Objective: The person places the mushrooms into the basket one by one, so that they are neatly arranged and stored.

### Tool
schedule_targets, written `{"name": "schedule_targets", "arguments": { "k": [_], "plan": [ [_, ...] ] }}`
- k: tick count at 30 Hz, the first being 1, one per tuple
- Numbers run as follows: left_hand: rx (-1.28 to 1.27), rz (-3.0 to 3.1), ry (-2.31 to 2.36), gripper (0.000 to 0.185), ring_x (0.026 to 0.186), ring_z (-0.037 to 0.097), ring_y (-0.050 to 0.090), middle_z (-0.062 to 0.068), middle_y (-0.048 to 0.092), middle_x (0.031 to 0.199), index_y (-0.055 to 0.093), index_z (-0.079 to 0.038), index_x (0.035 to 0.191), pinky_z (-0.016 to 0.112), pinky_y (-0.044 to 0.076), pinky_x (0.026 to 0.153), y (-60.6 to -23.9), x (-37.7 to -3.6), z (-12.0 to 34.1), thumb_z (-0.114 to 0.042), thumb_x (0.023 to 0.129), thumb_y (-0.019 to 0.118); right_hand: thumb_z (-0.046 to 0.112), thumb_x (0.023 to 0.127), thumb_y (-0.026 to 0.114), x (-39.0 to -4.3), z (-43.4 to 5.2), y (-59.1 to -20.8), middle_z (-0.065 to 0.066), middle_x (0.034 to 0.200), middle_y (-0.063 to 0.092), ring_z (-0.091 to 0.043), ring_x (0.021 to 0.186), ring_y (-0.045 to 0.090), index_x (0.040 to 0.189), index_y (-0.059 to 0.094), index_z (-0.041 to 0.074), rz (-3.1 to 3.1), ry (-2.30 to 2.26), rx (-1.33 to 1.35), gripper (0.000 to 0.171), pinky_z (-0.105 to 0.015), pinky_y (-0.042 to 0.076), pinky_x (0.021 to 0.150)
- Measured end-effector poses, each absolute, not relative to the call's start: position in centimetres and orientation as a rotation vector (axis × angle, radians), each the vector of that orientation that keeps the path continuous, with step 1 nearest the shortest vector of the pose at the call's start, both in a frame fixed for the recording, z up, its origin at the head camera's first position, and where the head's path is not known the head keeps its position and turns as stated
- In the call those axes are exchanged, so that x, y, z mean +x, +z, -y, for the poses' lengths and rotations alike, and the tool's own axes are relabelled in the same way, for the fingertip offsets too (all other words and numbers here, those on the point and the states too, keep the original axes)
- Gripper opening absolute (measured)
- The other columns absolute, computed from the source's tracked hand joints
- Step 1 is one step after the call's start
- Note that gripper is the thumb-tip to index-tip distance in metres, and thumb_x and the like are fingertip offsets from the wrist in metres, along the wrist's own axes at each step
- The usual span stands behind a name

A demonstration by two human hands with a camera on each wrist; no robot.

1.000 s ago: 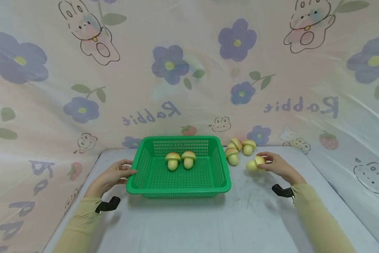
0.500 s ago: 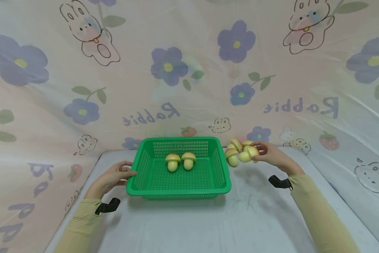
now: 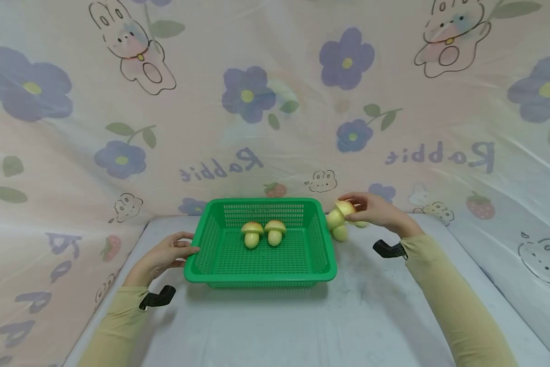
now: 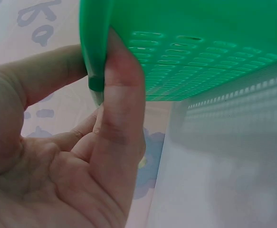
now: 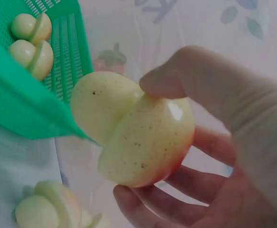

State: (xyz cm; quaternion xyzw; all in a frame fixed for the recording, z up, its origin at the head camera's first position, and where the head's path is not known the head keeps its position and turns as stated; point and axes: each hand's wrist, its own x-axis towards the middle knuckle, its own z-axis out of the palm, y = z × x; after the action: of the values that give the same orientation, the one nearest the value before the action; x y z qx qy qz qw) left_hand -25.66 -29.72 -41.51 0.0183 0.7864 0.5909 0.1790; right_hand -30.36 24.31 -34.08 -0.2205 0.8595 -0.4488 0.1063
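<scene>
Two toy mushrooms (image 3: 263,233) stand upright side by side in the basket's far half. More mushrooms (image 3: 340,232) sit on the pale desk (image 3: 302,326) near its back edge. Backdrop (image 3: 256,102): pink sheet printed with purple flowers, rabbits, strawberries, and mirrored "Rabbit" lettering.

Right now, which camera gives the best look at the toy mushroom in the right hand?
The right wrist view: the held mushroom fills the frame, its cap and stem clear, pinched between the right hand's thumb and fingers. The head view shows it small and partly covered by that hand beside the green basket. The left wrist view does not show it.
</scene>
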Motion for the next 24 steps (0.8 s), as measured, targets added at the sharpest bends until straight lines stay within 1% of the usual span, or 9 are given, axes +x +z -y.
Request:
{"name": "schedule_targets", "arguments": {
  "k": [5, 9, 14, 18, 21, 24],
  "plan": [
    [0.04, -2.229, 1.661, 0.063, 0.089, 0.023, 0.064, 0.018, 0.055, 0.112, 0.033, 0.001, 0.14, 0.038, 0.055, 0.075, -41.5, -25.7, 29.6, -0.018, 0.091, 0.068, 0.015, 0.086, 0.073, -31.0, -22.6, -33.5, -0.017, 0.131, 0.052, -0.033, 0.116, 0.051, 0.135, 0.05, 0.004, -2.494, -1.304, -0.686, 0.055, -0.034, 0.049, 0.082],
    [0.04, -2.229, 1.663, 0.063, 0.089, 0.023, 0.064, 0.018, 0.056, 0.111, 0.033, 0.001, 0.14, 0.038, 0.055, 0.075, -41.5, -25.8, 29.7, -0.018, 0.091, 0.068, 0.013, 0.086, 0.073, -31.6, -21.4, -33.3, -0.017, 0.129, 0.054, -0.031, 0.114, 0.053, 0.133, 0.051, 0.004, -2.475, -1.298, -0.722, 0.053, -0.033, 0.049, 0.082],
    [0.049, -2.216, 1.673, 0.063, 0.09, 0.024, 0.064, 0.017, 0.055, 0.11, 0.033, 0.0, 0.14, 0.038, 0.055, 0.076, -41.6, -26.0, 29.7, -0.017, 0.091, 0.068, 0.014, 0.085, 0.074, -32.2, -20.2, -33.4, -0.016, 0.126, 0.056, -0.031, 0.113, 0.054, 0.132, 0.052, 0.003, -2.469, -1.255, -0.758, 0.053, -0.04, 0.046, 0.09],
    [0.064, -2.205, 1.682, 0.061, 0.09, 0.025, 0.064, 0.018, 0.058, 0.11, 0.034, 0.0, 0.139, 0.039, 0.055, 0.075, -41.5, -25.9, 29.8, -0.017, 0.091, 0.067, 0.015, 0.086, 0.073, -32.3, -19.2, -33.3, -0.017, 0.128, 0.055, -0.034, 0.116, 0.052, 0.134, 0.05, 0.002, -2.485, -1.179, -0.774, 0.054, -0.045, 0.044, 0.095],
    [0.072, -2.204, 1.68, 0.06, 0.091, 0.025, 0.064, 0.018, 0.059, 0.109, 0.034, 0.001, 0.139, 0.039, 0.055, 0.076, -41.5, -25.9, 29.8, -0.017, 0.092, 0.067, 0.013, 0.086, 0.072, -32.5, -18.4, -33.3, -0.017, 0.127, 0.055, -0.035, 0.115, 0.053, 0.133, 0.05, 0.001, -2.484, -1.133, -0.778, 0.054, -0.045, 0.046, 0.093],
    [0.061, -2.209, 1.674, 0.061, 0.091, 0.024, 0.064, 0.017, 0.058, 0.109, 0.034, 0.0, 0.139, 0.039, 0.055, 0.076, -41.6, -25.8, 29.9, -0.018, 0.092, 0.067, 0.012, 0.086, 0.071, -32.8, -17.7, -33.5, -0.016, 0.125, 0.056, -0.033, 0.113, 0.054, 0.132, 0.051, 0.003, -2.477, -1.084, -0.788, 0.051, -0.044, 0.047, 0.092]
  ]
}}
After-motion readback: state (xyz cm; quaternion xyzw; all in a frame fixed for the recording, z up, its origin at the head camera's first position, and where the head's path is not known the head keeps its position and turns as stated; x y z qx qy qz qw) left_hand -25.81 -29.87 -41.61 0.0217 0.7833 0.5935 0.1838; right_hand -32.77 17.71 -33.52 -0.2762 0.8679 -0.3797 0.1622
